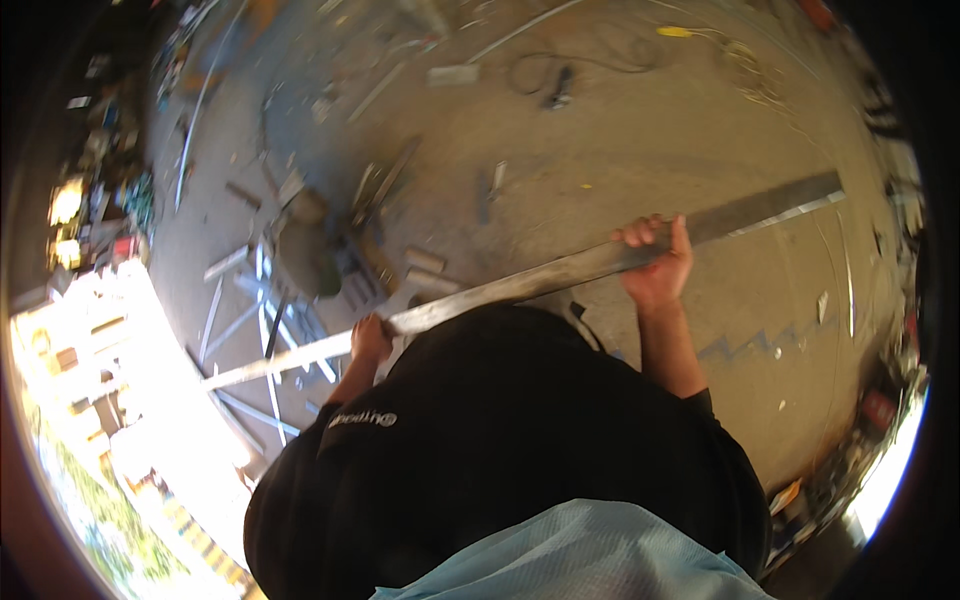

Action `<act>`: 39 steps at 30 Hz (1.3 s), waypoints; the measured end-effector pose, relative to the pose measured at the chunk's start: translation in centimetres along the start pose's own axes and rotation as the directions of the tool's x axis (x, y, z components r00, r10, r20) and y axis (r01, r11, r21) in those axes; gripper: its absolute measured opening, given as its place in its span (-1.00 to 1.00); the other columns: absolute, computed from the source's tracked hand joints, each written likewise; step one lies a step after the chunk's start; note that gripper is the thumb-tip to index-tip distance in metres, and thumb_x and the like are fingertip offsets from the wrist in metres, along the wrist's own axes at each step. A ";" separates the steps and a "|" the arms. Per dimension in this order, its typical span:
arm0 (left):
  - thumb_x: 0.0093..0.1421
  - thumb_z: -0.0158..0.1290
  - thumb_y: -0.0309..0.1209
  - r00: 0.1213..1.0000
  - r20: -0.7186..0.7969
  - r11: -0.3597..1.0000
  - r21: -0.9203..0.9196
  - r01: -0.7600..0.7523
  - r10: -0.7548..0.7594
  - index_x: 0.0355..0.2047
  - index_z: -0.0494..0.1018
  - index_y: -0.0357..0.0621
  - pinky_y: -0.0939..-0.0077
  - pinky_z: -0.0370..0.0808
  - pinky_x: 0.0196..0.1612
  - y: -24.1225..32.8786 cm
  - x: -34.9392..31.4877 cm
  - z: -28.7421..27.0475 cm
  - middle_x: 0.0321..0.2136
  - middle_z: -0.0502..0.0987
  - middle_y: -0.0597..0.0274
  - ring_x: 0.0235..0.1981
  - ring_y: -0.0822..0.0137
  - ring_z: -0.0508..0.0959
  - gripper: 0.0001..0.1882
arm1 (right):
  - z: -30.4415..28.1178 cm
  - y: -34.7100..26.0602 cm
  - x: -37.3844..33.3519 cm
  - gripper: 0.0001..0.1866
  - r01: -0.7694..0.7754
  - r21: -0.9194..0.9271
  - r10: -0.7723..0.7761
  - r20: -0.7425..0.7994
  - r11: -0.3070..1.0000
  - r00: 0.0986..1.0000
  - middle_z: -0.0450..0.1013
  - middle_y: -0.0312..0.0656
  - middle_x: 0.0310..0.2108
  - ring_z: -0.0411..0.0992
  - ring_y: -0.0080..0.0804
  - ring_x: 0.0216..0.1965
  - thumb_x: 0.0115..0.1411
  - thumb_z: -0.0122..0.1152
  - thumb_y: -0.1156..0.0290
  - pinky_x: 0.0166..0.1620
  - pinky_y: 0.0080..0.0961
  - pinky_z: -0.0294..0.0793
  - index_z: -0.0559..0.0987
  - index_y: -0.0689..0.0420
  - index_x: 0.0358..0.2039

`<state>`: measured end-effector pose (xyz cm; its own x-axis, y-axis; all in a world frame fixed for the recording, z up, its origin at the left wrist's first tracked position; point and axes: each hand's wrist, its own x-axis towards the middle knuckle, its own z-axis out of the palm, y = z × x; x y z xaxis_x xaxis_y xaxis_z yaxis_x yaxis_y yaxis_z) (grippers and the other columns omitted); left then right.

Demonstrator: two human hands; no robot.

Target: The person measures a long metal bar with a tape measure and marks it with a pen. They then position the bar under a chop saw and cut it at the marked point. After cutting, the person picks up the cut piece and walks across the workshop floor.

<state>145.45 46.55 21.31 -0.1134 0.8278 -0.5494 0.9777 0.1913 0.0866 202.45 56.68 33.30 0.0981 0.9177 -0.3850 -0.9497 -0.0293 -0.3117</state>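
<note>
A long, straight grey bar (540, 279) with a rectangular section runs across in front of my body. It slants from the lower left up to the right; whether it is metal or wood I cannot tell. My left hand (371, 338) is closed around its left part. Farther along, my right hand (660, 268) grips it from beneath, fingers curled over the edge. The right end sticks out well beyond that hand, and the left end reaches toward the bright doorway. Below the bar are my black sleeves and top.
Metal strips (268, 310) stand in a frame-like cluster on the left, beside a rounded grey-brown object (305, 245). Short offcuts (425, 260) litter the concrete floor (640, 130). Farther off lie a dark tool (562, 88) with its cord and a yellow piece (674, 31) with a cable.
</note>
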 end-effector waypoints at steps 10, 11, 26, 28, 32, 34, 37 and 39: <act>-0.04 0.42 -0.14 0.983 -0.153 0.979 -0.158 -0.128 0.104 -0.50 0.56 -0.12 0.08 0.55 -0.22 17.0 -1.2 -2.3 -0.51 0.65 0.05 -0.36 -0.01 0.68 -0.65 | 0.7 -14.4 7.4 -0.59 -0.037 0.068 0.052 -0.242 0.997 0.969 0.29 -0.27 -0.56 0.31 -0.25 -0.48 0.32 0.30 0.01 -0.16 -0.10 0.46 0.43 0.06 -0.41; -0.03 0.42 -0.15 0.982 -0.157 0.978 -0.164 -0.131 0.105 -0.50 0.56 -0.13 0.08 0.55 -0.22 18.5 -0.6 -2.5 -0.50 0.66 0.05 -0.36 -0.01 0.68 -0.65 | 0.8 -15.3 8.3 -0.60 -0.050 0.062 0.063 -0.245 0.997 0.967 0.27 -0.28 -0.56 0.31 -0.25 -0.48 0.33 0.29 0.02 -0.17 -0.11 0.46 0.41 0.06 -0.42; 0.05 0.33 -0.24 0.987 -0.069 0.968 -0.197 -0.155 0.144 -0.48 0.57 -0.18 0.04 0.56 -0.16 43.4 7.7 -0.7 -0.46 0.68 -0.02 -0.29 -0.07 0.70 -0.74 | -1.2 -37.1 22.5 -0.66 -0.072 -0.039 0.056 -0.324 0.997 0.944 0.26 -0.31 -0.56 0.25 -0.32 -0.50 0.39 0.16 0.08 -0.23 -0.20 0.39 0.37 0.03 -0.41; 0.06 0.32 -0.25 0.985 -0.064 0.967 -0.192 -0.169 0.160 -0.48 0.57 -0.18 0.03 0.57 -0.15 46.7 7.6 -0.6 -0.45 0.68 -0.03 -0.28 -0.07 0.70 -0.75 | -2.1 -40.8 23.8 -0.65 -0.082 -0.007 0.075 -0.321 0.997 0.944 0.26 -0.31 -0.56 0.26 -0.31 -0.50 0.38 0.17 0.07 -0.22 -0.19 0.40 0.38 0.03 -0.40; 0.08 0.29 -0.28 0.985 -0.064 0.965 -0.198 -0.171 0.161 -0.47 0.57 -0.19 0.02 0.57 -0.14 54.2 6.1 1.5 -0.44 0.68 -0.04 -0.26 -0.09 0.70 -0.77 | -5.6 -48.0 23.9 -0.64 -0.096 0.011 0.095 -0.314 0.995 0.945 0.26 -0.30 -0.55 0.27 -0.29 -0.49 0.36 0.19 0.05 -0.20 -0.16 0.40 0.39 0.03 -0.40; 0.09 0.28 -0.29 0.988 -0.072 0.969 -0.201 -0.147 0.135 -0.47 0.57 -0.20 0.01 0.57 -0.13 58.0 4.4 2.8 -0.43 0.69 -0.05 -0.25 -0.09 0.71 -0.78 | -7.9 -52.0 23.5 -0.64 -0.111 0.050 0.120 -0.254 0.993 0.960 0.26 -0.30 -0.56 0.27 -0.27 -0.49 0.35 0.21 0.05 -0.20 -0.15 0.41 0.39 0.03 -0.41; 0.11 0.27 -0.31 0.991 -0.100 0.975 -0.194 -0.110 0.092 -0.47 0.57 -0.21 0.01 0.57 -0.12 63.7 2.1 4.2 -0.43 0.69 -0.07 -0.24 -0.10 0.71 -0.79 | -11.7 -58.1 22.1 -0.65 -0.105 0.097 0.126 -0.239 0.990 0.963 0.30 -0.27 -0.56 0.33 -0.23 -0.47 0.32 0.25 0.06 -0.18 -0.10 0.41 0.43 0.05 -0.39; 0.12 0.25 -0.32 0.996 -0.023 0.982 -0.167 -0.084 0.081 -0.46 0.58 -0.22 0.00 0.58 -0.11 68.0 0.8 5.8 -0.42 0.69 -0.08 -0.23 -0.11 0.71 -0.80 | -13.8 -62.3 21.6 -0.65 -0.082 0.053 0.091 -0.200 0.995 0.976 0.35 -0.26 -0.56 0.39 -0.20 -0.45 0.30 0.29 0.06 -0.17 -0.07 0.43 0.47 0.05 -0.40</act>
<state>212.90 57.14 21.89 -0.0375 0.8525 -0.5214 0.9403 0.2067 0.2704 267.87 72.91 32.44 0.0686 0.8134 -0.5777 -0.9690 -0.0833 -0.2324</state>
